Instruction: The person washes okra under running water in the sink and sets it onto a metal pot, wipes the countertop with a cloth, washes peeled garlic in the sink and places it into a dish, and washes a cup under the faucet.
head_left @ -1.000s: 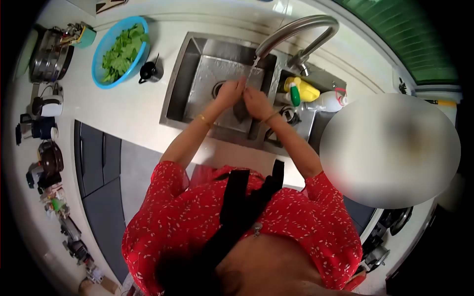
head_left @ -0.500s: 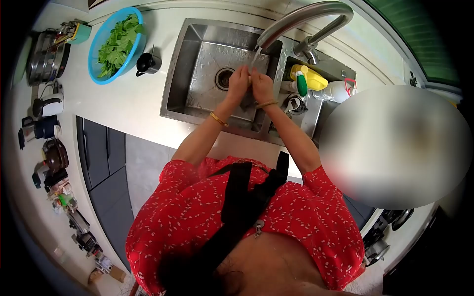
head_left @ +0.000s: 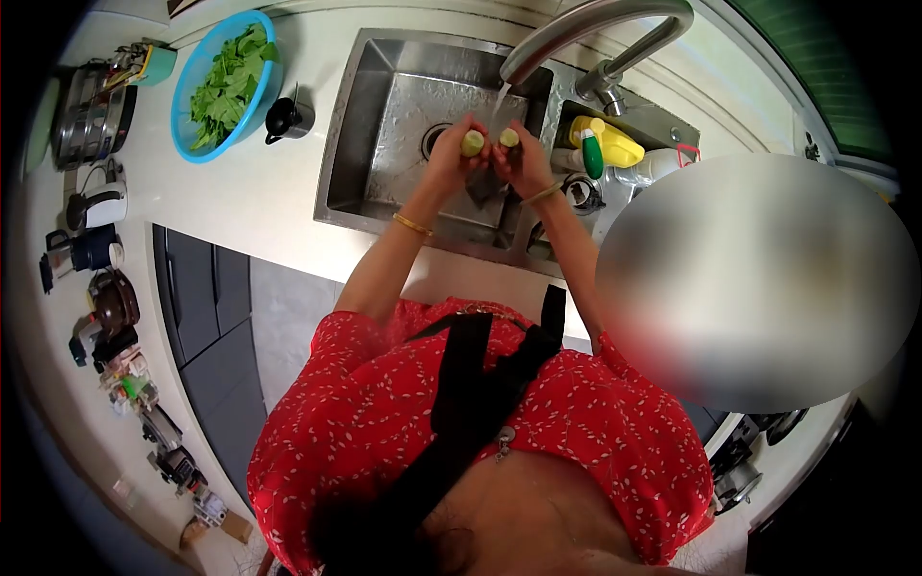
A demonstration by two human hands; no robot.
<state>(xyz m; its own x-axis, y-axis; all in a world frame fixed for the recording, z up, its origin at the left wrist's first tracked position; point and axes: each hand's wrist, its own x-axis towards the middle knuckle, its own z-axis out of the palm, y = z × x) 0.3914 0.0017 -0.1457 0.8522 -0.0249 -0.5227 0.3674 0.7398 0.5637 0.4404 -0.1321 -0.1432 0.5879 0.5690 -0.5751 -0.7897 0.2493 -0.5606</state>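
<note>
Pieces (head_left: 472,144), pale green, are being clasped singly by left grip (head_left: 453,156) and right grip (head_left: 524,163) over the sink (head_left: 403,103); a slip toward the drain (head_left: 428,143) is being risked through wetness from running water (head_left: 500,98).

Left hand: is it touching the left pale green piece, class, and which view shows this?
Touching: the head view shows the left hand curled around the left pale green piece, its round end exposed.

Round-ended yellow-green piece (head_left: 472,144) in left hand (head_left: 448,158), second piece (head_left: 509,138) in right hand (head_left: 528,167)
</note>
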